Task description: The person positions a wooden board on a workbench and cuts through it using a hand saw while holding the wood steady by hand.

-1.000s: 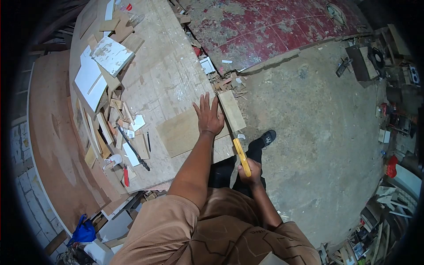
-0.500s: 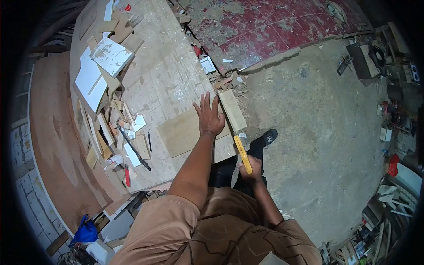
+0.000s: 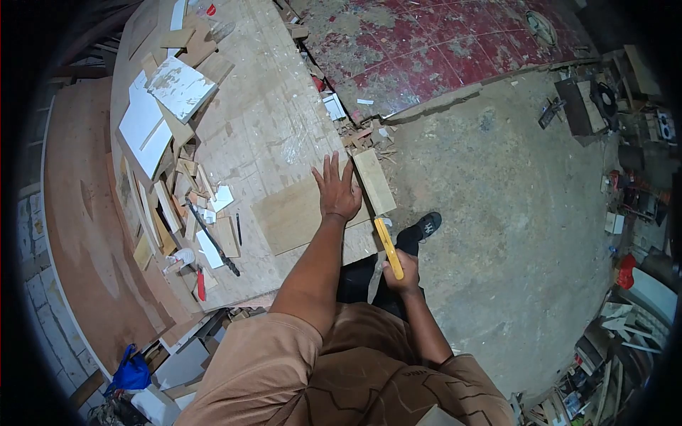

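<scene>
Since the earliest frame, your saw [image 3: 388,248] has advanced slightly, its handle clenched in your right grip [image 3: 404,273]. Your left grip [image 3: 339,197], released and flat, apparently steadies the board [image 3: 291,215] against the counter [image 3: 264,113].

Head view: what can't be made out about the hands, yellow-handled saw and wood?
Head view:
Yellow-handled saw: teeth too small.
Bare right hand: partly hidden by the saw's handle.
Flat tan wooden board: partly covered by the left hand.
Pale wooden worktop: far end cut by upper edge.
</scene>
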A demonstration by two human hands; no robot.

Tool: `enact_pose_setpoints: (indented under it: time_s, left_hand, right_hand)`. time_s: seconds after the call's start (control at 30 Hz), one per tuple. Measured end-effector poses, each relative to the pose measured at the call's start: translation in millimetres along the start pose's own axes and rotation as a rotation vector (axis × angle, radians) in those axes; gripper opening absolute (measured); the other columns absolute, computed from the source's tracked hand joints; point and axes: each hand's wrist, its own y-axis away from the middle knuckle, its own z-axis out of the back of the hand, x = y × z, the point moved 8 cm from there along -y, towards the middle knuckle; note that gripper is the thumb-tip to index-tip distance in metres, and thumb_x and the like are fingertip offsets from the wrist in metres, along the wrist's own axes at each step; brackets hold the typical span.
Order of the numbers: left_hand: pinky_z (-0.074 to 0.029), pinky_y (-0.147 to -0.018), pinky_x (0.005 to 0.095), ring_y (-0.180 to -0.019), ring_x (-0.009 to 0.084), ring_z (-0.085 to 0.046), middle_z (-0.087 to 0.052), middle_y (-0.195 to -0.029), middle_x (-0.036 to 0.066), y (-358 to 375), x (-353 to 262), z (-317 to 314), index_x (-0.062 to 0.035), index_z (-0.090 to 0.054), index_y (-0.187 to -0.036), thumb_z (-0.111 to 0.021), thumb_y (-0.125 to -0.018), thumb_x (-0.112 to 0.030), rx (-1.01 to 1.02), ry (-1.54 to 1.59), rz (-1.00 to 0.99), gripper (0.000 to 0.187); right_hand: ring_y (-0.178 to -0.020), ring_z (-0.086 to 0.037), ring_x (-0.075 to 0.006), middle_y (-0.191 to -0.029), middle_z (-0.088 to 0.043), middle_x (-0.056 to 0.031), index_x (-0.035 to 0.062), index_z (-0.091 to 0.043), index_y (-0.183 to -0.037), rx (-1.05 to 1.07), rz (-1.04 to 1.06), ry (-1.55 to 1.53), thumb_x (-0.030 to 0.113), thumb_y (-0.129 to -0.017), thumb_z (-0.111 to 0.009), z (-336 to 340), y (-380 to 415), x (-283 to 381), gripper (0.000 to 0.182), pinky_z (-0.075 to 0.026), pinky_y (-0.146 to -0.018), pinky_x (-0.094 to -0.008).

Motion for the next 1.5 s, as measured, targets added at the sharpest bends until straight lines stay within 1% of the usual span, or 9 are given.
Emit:
enact_pose_setpoints:
  time_s: [0.33,0.4,0.53,0.73,0.9,1.07,1.23,1.33,1.5]
  left_hand:
    - [0.0,-0.12,0.0693,-0.153,0.0424,-0.013,-0.023,-0.162,0.022,-1,3,-3,-0.011,-0.046,-0.145,-0.056,-0.083,-0.023,0.011,-0.002,0.002,0.064]
    - [0.0,-0.12,0.0693,-0.153,0.0424,-0.013,-0.023,-0.162,0.022,0,3,-3,-0.0108,-0.047,-0.145,-0.056,-0.083,-0.023,0.021,-0.001,0.005,0.063]
    - [0.0,-0.119,0.0692,-0.153,0.0422,-0.013,-0.023,-0.163,0.023,0,2,-2,-0.0102,-0.049,-0.143,-0.056,-0.084,-0.024,0.014,0.004,0.0,0.061]
    - [0.001,-0.119,0.0695,-0.153,0.0429,-0.013,-0.022,-0.163,0.023,0,3,-4,-0.0107,-0.048,-0.144,-0.055,-0.085,-0.024,0.022,-0.018,-0.004,0.061]
    - [0.001,-0.119,0.0697,-0.153,0.043,-0.012,-0.021,-0.164,0.022,0,2,-4,-0.0113,-0.047,-0.145,-0.055,-0.085,-0.025,0.052,-0.018,0.007,0.062]
    - [0.0,-0.119,0.0696,-0.153,0.0427,-0.011,-0.02,-0.164,0.022,-1,1,-2,-0.0116,-0.046,-0.146,-0.055,-0.085,-0.026,0.055,-0.003,0.014,0.063]
    - [0.0,-0.12,0.0689,-0.153,0.0424,-0.011,-0.02,-0.164,0.022,-1,2,-3,-0.0113,-0.049,-0.144,-0.055,-0.085,-0.025,0.05,-0.024,0.012,0.061]
    - [0.0,-0.12,0.0685,-0.153,0.0422,-0.011,-0.021,-0.163,0.022,-1,2,-2,-0.0107,-0.05,-0.142,-0.055,-0.085,-0.024,0.016,-0.021,-0.003,0.06]
    - [-0.001,-0.121,0.0677,-0.153,0.0418,-0.012,-0.022,-0.163,0.022,0,2,-1,-0.0101,-0.049,-0.142,-0.056,-0.085,-0.023,0.018,0.002,-0.001,0.06]
  right_hand:
    - [-0.062,-0.061,-0.0405,-0.068,-0.056,-0.018,0.0017,-0.058,-0.082,0.03,-0.016,0.002,0.022,-0.08,-0.071,1,16,-1,0.025,-0.048,-0.057,-0.0439]
    - [-0.061,-0.061,-0.0391,-0.068,-0.056,-0.0174,0.0019,-0.058,-0.082,0.006,0.034,0.011,0.024,-0.082,-0.071,5,18,5,0.026,-0.048,-0.057,-0.0434]
    - [-0.06,-0.061,-0.0387,-0.067,-0.056,-0.0173,0.0019,-0.057,-0.081,-0.007,0.038,0.001,0.025,-0.083,-0.071,3,13,13,0.027,-0.048,-0.057,-0.0442]
    - [-0.059,-0.061,-0.0384,-0.066,-0.056,-0.0163,0.0013,-0.06,-0.084,-0.018,0.044,0.02,0.02,-0.082,-0.071,-5,-6,8,0.022,-0.048,-0.056,-0.0435]
    - [-0.059,-0.061,-0.0372,-0.066,-0.057,-0.0157,0.0014,-0.06,-0.084,-0.023,0.052,-0.002,0.015,-0.08,-0.072,4,9,9,0.019,-0.048,-0.056,-0.0425]
    - [-0.059,-0.062,-0.0359,-0.066,-0.058,-0.015,0.0022,-0.06,-0.082,-0.006,0.028,0.02,0.015,-0.08,-0.071,15,25,8,0.017,-0.048,-0.056,-0.0416]
    - [-0.058,-0.062,-0.0363,-0.064,-0.057,-0.0147,0.0021,-0.06,-0.081,0.003,0.004,-0.041,0.015,-0.08,-0.071,10,-2,22,0.017,-0.048,-0.055,-0.0412]
    - [-0.056,-0.062,-0.0361,-0.062,-0.055,-0.0153,0.0017,-0.059,-0.081,-0.027,0.061,0.02,0.015,-0.081,-0.071,3,-12,24,0.017,-0.048,-0.054,-0.0411]
    - [-0.057,-0.063,-0.0349,-0.063,-0.056,-0.0158,0.0014,-0.06,-0.083,-0.001,-0.021,-0.005,0.013,-0.081,-0.071,3,-2,17,0.016,-0.049,-0.055,-0.0405]
